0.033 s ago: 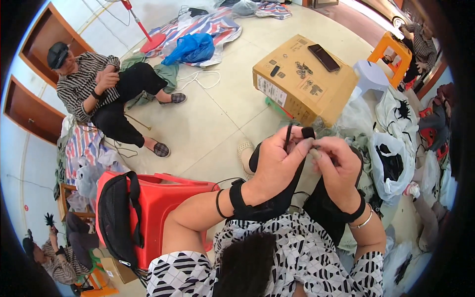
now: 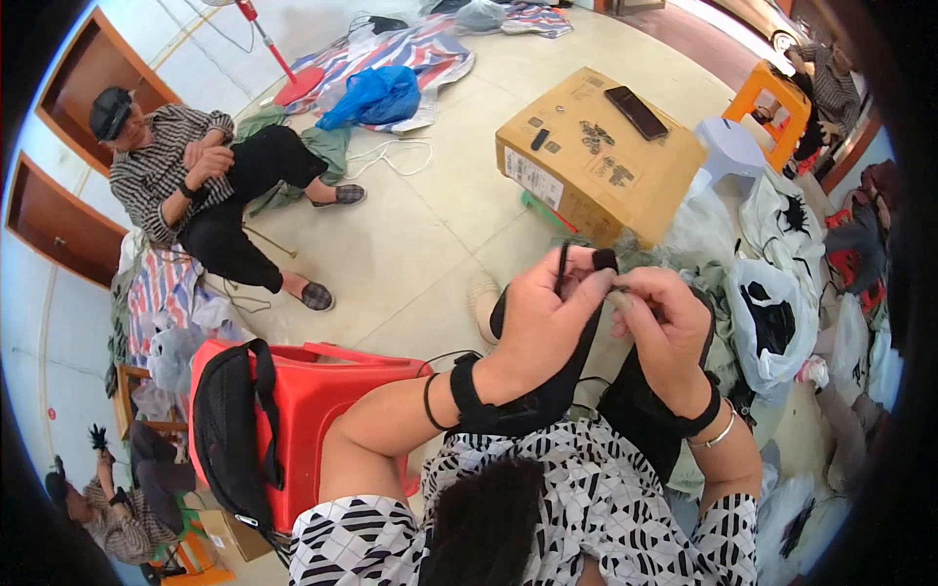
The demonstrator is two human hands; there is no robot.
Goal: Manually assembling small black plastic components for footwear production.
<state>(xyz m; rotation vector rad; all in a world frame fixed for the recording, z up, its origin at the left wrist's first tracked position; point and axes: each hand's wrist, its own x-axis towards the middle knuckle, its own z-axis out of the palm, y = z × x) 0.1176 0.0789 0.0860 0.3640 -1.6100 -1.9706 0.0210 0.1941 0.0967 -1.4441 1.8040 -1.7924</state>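
Left hand (image 2: 552, 313) and right hand (image 2: 666, 327) meet tip to tip, grips pinched, contents too small to tell; black band (image 2: 605, 261) against left fingers, probably kept there for steadiness.

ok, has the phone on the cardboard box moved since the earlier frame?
No, not visibly. The phone keeps its place at the far edge of the cardboard box; both shift slightly left in the picture together.
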